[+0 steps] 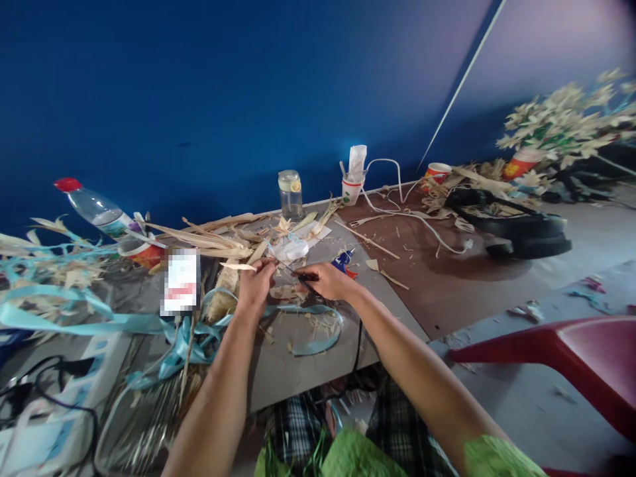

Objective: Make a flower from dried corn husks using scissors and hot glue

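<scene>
My left hand [257, 286] is closed, with a pale strip of dried husk [239, 266] poking out to the left of its fingertips. My right hand [325, 279] is wrapped round a slim black-handled tool [307, 283]. The tool's thin metal shaft slants up and left towards my left fingertips; whether it touches the husk I cannot tell. A black cord [358, 341] hangs below my right wrist. Light blue ribbon [318, 348] curls on the grey board [283, 377] under my hands. Just beyond them are a crumpled white piece [294, 249] and a blue packet [342, 260].
Husk strips [218, 238] litter the back. Along the wall stand a clear bottle [291, 195] and a paper cup [352, 191]. Left are a tilted plastic bottle [102, 211] and a power strip [74, 391]. Right are a black device [517, 228], husk flowers [556, 122] and a red chair [586, 351].
</scene>
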A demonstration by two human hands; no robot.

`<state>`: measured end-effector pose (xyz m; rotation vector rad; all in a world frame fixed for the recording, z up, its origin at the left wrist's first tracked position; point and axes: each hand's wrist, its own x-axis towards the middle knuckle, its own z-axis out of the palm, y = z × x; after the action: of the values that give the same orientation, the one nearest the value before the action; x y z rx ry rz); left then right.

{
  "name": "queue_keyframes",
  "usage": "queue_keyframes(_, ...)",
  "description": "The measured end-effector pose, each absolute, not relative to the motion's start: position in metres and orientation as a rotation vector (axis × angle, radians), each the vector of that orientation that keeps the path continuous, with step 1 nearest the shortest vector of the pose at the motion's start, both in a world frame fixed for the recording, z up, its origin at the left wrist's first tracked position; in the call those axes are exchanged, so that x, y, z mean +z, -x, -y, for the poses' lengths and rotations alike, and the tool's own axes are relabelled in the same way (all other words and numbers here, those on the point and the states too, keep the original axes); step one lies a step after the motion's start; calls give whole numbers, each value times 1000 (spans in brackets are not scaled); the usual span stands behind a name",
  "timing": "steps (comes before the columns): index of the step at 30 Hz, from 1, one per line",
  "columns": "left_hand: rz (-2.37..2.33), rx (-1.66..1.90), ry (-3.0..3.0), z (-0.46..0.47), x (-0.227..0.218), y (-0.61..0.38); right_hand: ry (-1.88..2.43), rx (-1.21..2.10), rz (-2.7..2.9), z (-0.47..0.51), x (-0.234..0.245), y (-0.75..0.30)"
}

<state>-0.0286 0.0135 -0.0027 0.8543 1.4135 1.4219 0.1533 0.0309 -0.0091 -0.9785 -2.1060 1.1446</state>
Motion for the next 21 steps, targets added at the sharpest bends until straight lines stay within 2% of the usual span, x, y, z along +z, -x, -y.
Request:
queue_keyframes(7,-1391,1427,-860,-11,3,26,1051,1122,2060,-29,-8,-155)
queue_keyframes(15,-1095,1635,-762,-8,11,26,1476,648,2167,-13,14,-150)
queue_keyframes(21,-1107,1690,-818,-9,9,28,1699,572,2486,3,37,-140)
